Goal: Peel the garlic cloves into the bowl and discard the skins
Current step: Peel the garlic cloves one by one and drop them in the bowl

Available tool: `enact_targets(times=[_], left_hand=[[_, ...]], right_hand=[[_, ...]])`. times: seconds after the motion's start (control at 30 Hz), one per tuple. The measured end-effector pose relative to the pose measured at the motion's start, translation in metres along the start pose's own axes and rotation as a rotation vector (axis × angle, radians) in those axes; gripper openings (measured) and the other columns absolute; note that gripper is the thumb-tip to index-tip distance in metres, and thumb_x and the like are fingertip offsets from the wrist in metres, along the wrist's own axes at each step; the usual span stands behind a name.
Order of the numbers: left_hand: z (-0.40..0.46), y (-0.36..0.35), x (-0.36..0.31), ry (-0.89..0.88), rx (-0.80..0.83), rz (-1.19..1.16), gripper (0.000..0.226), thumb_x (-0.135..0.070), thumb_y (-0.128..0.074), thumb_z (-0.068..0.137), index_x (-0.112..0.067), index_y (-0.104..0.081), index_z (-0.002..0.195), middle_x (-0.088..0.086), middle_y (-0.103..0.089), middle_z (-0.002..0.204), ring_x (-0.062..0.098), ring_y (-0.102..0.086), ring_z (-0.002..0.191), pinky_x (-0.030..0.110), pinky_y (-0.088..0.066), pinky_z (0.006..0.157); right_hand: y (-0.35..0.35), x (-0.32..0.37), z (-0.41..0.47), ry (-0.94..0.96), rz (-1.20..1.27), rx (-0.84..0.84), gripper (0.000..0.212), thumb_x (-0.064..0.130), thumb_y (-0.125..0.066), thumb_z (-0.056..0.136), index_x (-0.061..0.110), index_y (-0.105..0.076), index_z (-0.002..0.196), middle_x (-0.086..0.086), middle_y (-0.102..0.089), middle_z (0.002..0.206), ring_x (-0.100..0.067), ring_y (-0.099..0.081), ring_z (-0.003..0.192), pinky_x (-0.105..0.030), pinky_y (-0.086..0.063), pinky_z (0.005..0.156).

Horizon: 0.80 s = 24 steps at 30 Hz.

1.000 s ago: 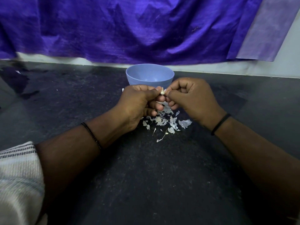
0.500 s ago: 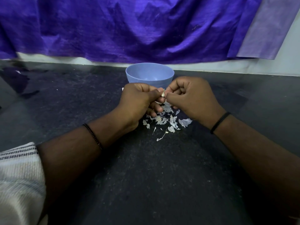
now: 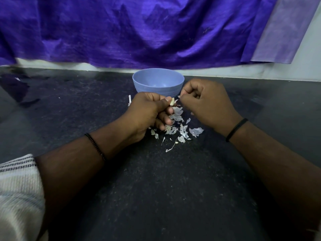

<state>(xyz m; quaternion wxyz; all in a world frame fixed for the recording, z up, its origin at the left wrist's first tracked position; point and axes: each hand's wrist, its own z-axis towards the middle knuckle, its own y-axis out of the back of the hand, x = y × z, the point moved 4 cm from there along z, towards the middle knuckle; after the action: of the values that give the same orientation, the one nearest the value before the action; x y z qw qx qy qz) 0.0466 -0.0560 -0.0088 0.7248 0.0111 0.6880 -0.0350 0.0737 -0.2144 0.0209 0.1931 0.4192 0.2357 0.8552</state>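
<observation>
Garlic clove (image 3: 172, 102) sits pinched at the fingertips of the left hand (image 3: 149, 112) just in front of the blue bowl (image 3: 158, 83), the right hand (image 3: 206, 103) beside it pinching a scrap of skin (image 3: 178, 97), loose skins (image 3: 180, 129) scattered nearer than the bowl

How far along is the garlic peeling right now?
Done: a pile of skins lies on the counter, so some peeling has happened. In hand: the left hand holds a clove; the right hand pinches a bit of skin. Left: drop the clove in the bowl and discard the skins. The bowl's contents aren't visible.
</observation>
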Motion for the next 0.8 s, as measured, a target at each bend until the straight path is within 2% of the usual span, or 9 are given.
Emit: enact_targets(times=[0.07, 0.13, 0.17, 0.27, 0.33, 0.47, 0.53, 0.67, 0.8], left_hand=[[0.0009, 0.0015, 0.0004, -0.001, -0.018, -0.017, 0.015, -0.011, -0.055, 0.101, 0.002, -0.062, 0.097, 0.005, -0.063, 0.069, 0.013, -0.056, 0.047, 0.022, -0.044, 0.038], [0.002, 0.0025, 0.0005, -0.006, -0.039, -0.035, 0.015, -0.011, -0.055, 0.101, 0.001, -0.063, 0.095, 0.003, -0.065, 0.069, 0.013, -0.056, 0.047, 0.022, -0.043, 0.038], [0.0025, 0.0032, 0.0003, -0.01, -0.05, -0.04, 0.015, -0.01, -0.055, 0.101, 0.0, -0.064, 0.093, 0.003, -0.065, 0.068, 0.012, -0.055, 0.046, 0.022, -0.043, 0.037], [0.0044, 0.0043, 0.0007, -0.018, -0.073, -0.033, 0.016, -0.009, -0.055, 0.1, -0.003, -0.065, 0.088, 0.003, -0.066, 0.069, 0.012, -0.055, 0.046, 0.021, -0.042, 0.038], [0.0052, 0.0044, 0.0015, -0.019, -0.076, -0.019, 0.014, -0.006, -0.056, 0.1, 0.0, -0.066, 0.092, 0.005, -0.067, 0.073, 0.012, -0.056, 0.047, 0.022, -0.042, 0.038], [0.0057, 0.0047, 0.002, -0.028, -0.061, 0.007, 0.013, -0.006, -0.059, 0.098, 0.003, -0.068, 0.095, 0.007, -0.067, 0.075, 0.011, -0.056, 0.048, 0.021, -0.043, 0.04], [0.0057, 0.0047, 0.0021, -0.031, -0.052, 0.018, 0.013, -0.007, -0.061, 0.096, 0.001, -0.07, 0.093, 0.007, -0.069, 0.075, 0.01, -0.056, 0.048, 0.021, -0.043, 0.041], [0.0047, 0.0039, 0.0019, -0.046, -0.062, 0.017, 0.011, -0.004, -0.063, 0.094, 0.004, -0.07, 0.095, 0.01, -0.07, 0.077, 0.009, -0.057, 0.048, 0.021, -0.045, 0.042], [0.0043, 0.0037, -0.0001, -0.102, -0.097, 0.03, 0.01, -0.002, -0.063, 0.094, 0.004, -0.07, 0.095, 0.01, -0.07, 0.075, 0.012, -0.058, 0.048, 0.023, -0.047, 0.043]], right_hand=[[-0.0002, -0.0017, -0.0006, -0.003, -0.004, 0.011, 0.019, 0.019, -0.067, 0.085, 0.013, -0.064, 0.068, -0.001, -0.064, 0.06, -0.01, -0.056, 0.054, -0.029, -0.049, 0.055], [-0.0009, -0.0015, -0.0015, 0.012, -0.021, 0.013, 0.018, 0.014, -0.071, 0.082, 0.015, -0.059, 0.068, 0.003, -0.061, 0.06, -0.004, -0.05, 0.054, -0.022, -0.043, 0.055], [-0.0019, -0.0013, -0.0017, 0.014, -0.006, 0.017, 0.016, 0.008, -0.07, 0.079, 0.016, -0.059, 0.073, 0.004, -0.064, 0.066, -0.003, -0.052, 0.057, -0.02, -0.044, 0.057], [-0.0047, -0.0011, -0.0019, 0.009, 0.07, 0.021, 0.025, -0.002, -0.063, 0.08, 0.02, -0.067, 0.09, 0.003, -0.071, 0.08, -0.013, -0.066, 0.07, -0.019, -0.052, 0.066], [-0.0076, 0.0006, -0.0024, 0.007, 0.083, 0.04, 0.022, 0.002, -0.067, 0.085, 0.019, -0.075, 0.096, 0.006, -0.072, 0.08, -0.012, -0.067, 0.071, -0.016, -0.054, 0.067], [-0.0092, 0.0024, -0.0039, 0.002, 0.09, 0.079, 0.022, 0.011, -0.078, 0.084, 0.018, -0.078, 0.105, 0.01, -0.073, 0.08, 0.003, -0.064, 0.068, -0.009, -0.05, 0.068], [-0.0077, 0.0013, -0.0033, -0.014, 0.102, 0.075, 0.017, 0.012, -0.079, 0.085, 0.02, -0.078, 0.1, 0.008, -0.075, 0.08, 0.001, -0.068, 0.07, -0.014, -0.054, 0.067], [-0.0066, 0.0001, -0.0037, -0.066, 0.127, 0.037, 0.007, 0.018, -0.079, 0.085, 0.025, -0.079, 0.089, 0.006, -0.076, 0.076, -0.01, -0.072, 0.067, -0.036, -0.062, 0.067], [-0.0068, -0.0002, -0.0049, -0.157, 0.242, -0.02, 0.005, 0.017, -0.079, 0.084, 0.021, -0.078, 0.083, 0.001, -0.075, 0.07, -0.017, -0.072, 0.064, -0.037, -0.063, 0.066]])
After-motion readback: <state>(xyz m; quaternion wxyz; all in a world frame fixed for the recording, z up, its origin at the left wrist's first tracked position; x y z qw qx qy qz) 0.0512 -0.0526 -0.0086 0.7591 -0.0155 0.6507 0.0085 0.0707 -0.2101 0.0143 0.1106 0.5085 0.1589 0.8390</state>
